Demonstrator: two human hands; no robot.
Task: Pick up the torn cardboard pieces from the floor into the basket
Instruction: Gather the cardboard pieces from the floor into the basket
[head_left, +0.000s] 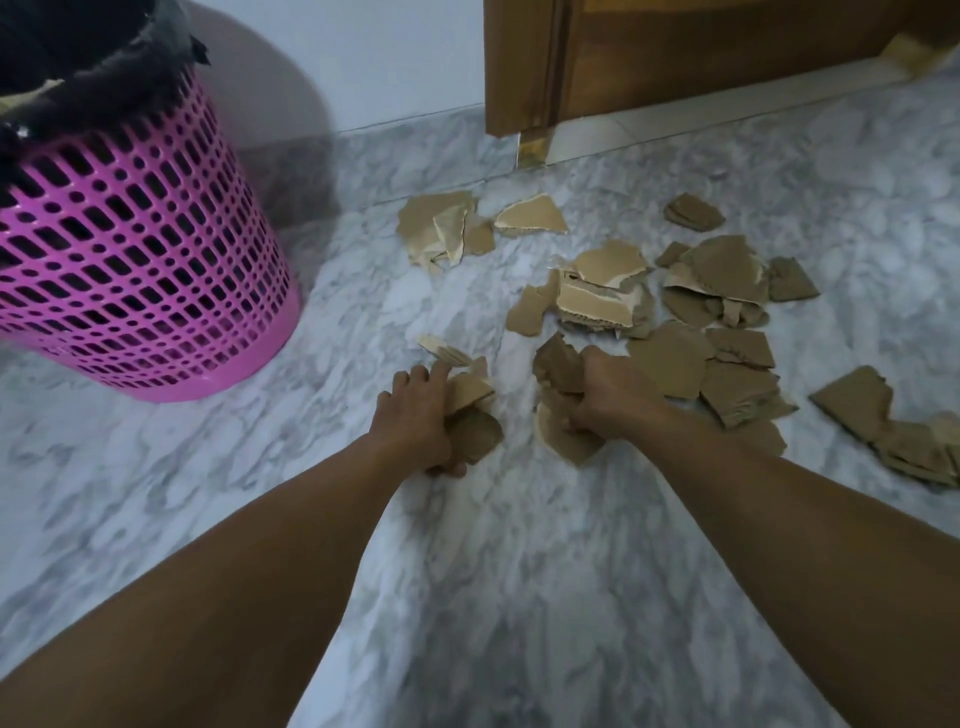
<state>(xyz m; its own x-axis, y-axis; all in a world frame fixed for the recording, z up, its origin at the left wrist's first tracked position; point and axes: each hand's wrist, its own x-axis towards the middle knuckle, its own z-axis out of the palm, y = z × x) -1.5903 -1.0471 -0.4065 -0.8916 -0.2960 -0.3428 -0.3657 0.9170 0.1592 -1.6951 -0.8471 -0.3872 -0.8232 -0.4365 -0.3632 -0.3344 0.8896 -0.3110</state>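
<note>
Torn brown cardboard pieces lie scattered over the marble floor (467, 597), with the largest heap (711, 291) at right centre and a smaller cluster (441, 228) farther back. My left hand (415, 415) grips a few pieces (475, 410) low at the floor. My right hand (608, 395) grips another bunch of pieces (558, 364), its fingers curled round them. A pink perforated basket (130, 249) with a black liner stands at the left, well apart from both hands.
A wooden door and frame (675, 57) stand at the back right, and a white wall (389, 62) runs behind the basket. More cardboard pieces (883, 421) lie at the far right edge.
</note>
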